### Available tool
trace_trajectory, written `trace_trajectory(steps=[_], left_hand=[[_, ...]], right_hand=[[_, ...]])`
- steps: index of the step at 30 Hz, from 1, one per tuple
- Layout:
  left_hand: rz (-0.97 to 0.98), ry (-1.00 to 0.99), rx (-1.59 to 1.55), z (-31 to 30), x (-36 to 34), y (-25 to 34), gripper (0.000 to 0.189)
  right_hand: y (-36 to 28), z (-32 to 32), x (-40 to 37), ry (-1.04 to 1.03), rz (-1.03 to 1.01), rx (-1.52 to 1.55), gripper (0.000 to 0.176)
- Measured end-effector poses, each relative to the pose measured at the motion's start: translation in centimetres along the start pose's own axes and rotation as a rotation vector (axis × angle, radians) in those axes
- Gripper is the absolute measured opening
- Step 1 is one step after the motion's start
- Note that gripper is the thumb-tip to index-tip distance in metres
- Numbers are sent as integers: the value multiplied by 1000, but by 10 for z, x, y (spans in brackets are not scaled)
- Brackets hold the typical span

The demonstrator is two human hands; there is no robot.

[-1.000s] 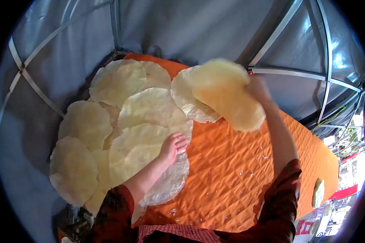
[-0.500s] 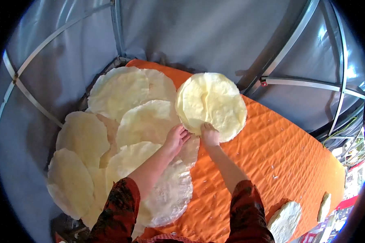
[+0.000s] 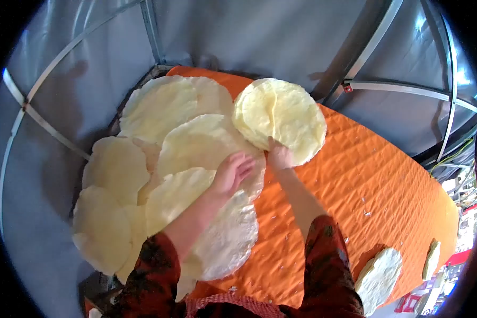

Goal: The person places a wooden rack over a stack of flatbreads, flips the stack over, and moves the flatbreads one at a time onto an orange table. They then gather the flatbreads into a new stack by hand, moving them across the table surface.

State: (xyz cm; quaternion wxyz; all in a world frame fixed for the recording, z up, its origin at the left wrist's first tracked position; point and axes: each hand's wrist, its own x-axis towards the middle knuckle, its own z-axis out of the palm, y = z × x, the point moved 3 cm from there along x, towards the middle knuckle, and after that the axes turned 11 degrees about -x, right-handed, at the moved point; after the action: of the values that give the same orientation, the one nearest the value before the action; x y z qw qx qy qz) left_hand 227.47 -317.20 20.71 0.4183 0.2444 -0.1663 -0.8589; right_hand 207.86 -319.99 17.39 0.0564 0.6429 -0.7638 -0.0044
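A pile of round, pale flatbreads (image 3: 297, 114) lies at the back of the orange cloth, with a crease running through its top sheet. At the pile's near edge is my right hand (image 3: 280, 157), closed, its thumb or a finger on top and the other fingers partly hidden. My left hand (image 3: 233, 172) holds nothing; its fingers are apart, over the spread of thin flatbread sheets (image 3: 193, 146). Those sheets overlap one another across the left side of the cloth.
The orange quilted cloth (image 3: 323, 212) is dotted with small pale crumbs. Two more flatbread rounds, a large one (image 3: 379, 278) and a smaller one (image 3: 432, 259), lie at the lower right. Grey sheeting (image 3: 249, 37) on a metal frame (image 3: 365, 45) encloses the back and left.
My left hand has drawn back from the pile's edge, its fingers now freer. My right hand stays at the pile's near edge. The whole view has shifted slightly.
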Motion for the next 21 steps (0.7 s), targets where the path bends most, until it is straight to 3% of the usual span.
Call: trace_trajectory(steps=[1, 4, 5, 6, 7, 9, 11, 12, 14, 15, 16, 17, 18, 21], left_hand=[[79, 12, 115, 2, -43, 6, 32], [394, 92, 511, -44, -167, 16, 39], [603, 187, 787, -72, -205, 28, 41], [792, 298, 1065, -97, -247, 35, 43], [751, 531, 1162, -103, -284, 47, 45], [707, 727, 1073, -153, -331, 52, 44], [558, 662, 709, -183, -349, 45, 44], [480, 614, 528, -194, -356, 39, 45], [513, 617, 596, -205, -353, 37, 46], [532, 618, 630, -205, -350, 39, 47], [621, 737, 868, -199, -353, 44, 44], [538, 697, 868, -196, -355, 45, 42], [464, 654, 874, -193, -355, 50, 41], [363, 574, 799, -227, -335, 47, 34]], right_hand=[[7, -6, 6, -111, -17, -6, 33], [28, -19, 44, 48, 78, -255, 22], [18, -76, 36, 70, 53, -386, 21], [17, -106, 38, 32, 54, -254, 19], [8, -135, 21, 412, -60, -55, 16], [-50, -214, -48, 335, -159, -151, 13], [-102, -235, -132, 389, -182, -77, 12], [-125, -225, -173, 731, -398, 191, 13], [-191, -207, -244, 779, -319, 321, 14], [-214, -179, -270, 604, -359, 205, 15], [-237, -149, -296, 432, -408, 88, 18], [-250, -97, -313, 101, -408, 169, 21], [-259, -63, -325, 145, -466, 119, 21], [-258, -67, -323, 59, -398, 98, 24]])
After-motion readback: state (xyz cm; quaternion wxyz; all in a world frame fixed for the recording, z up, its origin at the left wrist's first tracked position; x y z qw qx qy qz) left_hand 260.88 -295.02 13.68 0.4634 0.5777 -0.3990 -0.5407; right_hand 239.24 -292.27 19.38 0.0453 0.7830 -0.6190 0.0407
